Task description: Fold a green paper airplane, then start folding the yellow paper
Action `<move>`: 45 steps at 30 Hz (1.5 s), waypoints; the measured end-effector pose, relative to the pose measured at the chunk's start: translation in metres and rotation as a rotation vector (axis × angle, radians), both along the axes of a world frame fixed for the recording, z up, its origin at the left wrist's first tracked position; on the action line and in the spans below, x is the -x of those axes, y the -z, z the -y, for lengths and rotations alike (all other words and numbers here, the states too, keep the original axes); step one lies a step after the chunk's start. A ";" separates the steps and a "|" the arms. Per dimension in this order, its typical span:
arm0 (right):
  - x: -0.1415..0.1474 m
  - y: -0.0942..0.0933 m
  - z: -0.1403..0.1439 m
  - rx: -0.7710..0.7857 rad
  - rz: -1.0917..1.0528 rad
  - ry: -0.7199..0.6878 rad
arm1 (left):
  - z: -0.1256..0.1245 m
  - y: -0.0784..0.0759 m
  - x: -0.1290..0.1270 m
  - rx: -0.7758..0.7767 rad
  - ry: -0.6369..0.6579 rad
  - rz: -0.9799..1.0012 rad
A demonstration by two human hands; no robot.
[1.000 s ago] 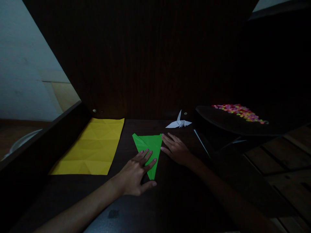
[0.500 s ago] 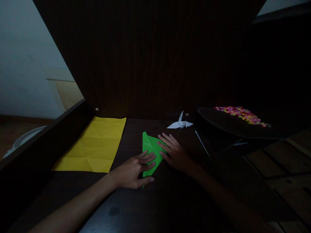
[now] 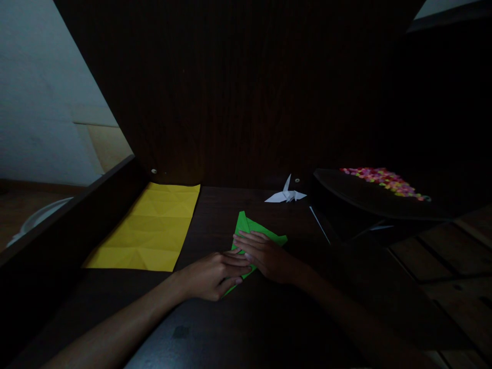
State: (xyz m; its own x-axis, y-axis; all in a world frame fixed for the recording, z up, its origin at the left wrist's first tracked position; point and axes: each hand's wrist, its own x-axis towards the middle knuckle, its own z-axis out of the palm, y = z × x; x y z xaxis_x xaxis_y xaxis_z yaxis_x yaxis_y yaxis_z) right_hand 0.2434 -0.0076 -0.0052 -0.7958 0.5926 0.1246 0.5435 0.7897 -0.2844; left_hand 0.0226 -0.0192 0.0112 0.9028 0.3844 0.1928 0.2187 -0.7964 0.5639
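Dark wood surrounds are enclosing a dim work area, with one tall dark panel standing at the back and one dark table [image 3: 269, 318] carrying the items.

Item, one: green paper [image 3: 257, 231], folded to a narrow pointed shape, lying flat near the middle of the table, partly covered by both hands.

Item, one: left hand [image 3: 212, 274], lying palm down with fingers extended, pressing on the lower tip of the green paper; it is grasping nothing.

Item, one: right hand [image 3: 265, 254], also flat and unclenched, fingers pointing left across the green paper and touching the left hand's fingertips.

Item, one: yellow sheet [image 3: 148, 229], creased, lying flat on the left of the table, well apart from the green paper.

Item, one: white paper crane [image 3: 286, 193], standing at the back of the table beyond the hands.

Item, one: dark tray [image 3: 346, 192], sitting raised at the right, bearing one heap of small multicoloured pieces [image 3: 384, 180]; their number is too small to count.

Item, one: thin white strip [image 3: 319, 224], lying beside the tray's near edge.
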 end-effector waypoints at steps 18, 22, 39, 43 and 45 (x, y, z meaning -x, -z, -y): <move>-0.004 0.006 -0.005 -0.205 0.006 0.281 | -0.015 0.025 0.006 -0.162 -0.292 0.206; -0.003 0.012 -0.010 -0.150 -0.060 0.221 | -0.015 0.028 0.004 -0.224 -0.475 0.123; -0.001 0.020 -0.018 -0.150 -0.229 0.130 | -0.012 0.023 0.000 -0.195 -0.663 -0.076; 0.001 0.013 -0.019 -0.116 -0.197 0.128 | -0.011 0.025 0.001 -0.151 -0.689 -0.032; 0.002 0.010 -0.019 -0.100 -0.173 0.121 | -0.011 0.026 0.000 -0.126 -0.696 -0.009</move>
State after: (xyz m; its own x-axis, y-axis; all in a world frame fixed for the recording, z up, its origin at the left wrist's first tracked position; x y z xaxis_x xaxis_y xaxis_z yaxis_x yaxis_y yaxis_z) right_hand 0.2412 0.0118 -0.0153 -0.6813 0.6603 0.3160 0.5858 0.7506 -0.3056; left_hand 0.0221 -0.0085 -0.0143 0.4568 0.8484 0.2675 0.7054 -0.5287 0.4721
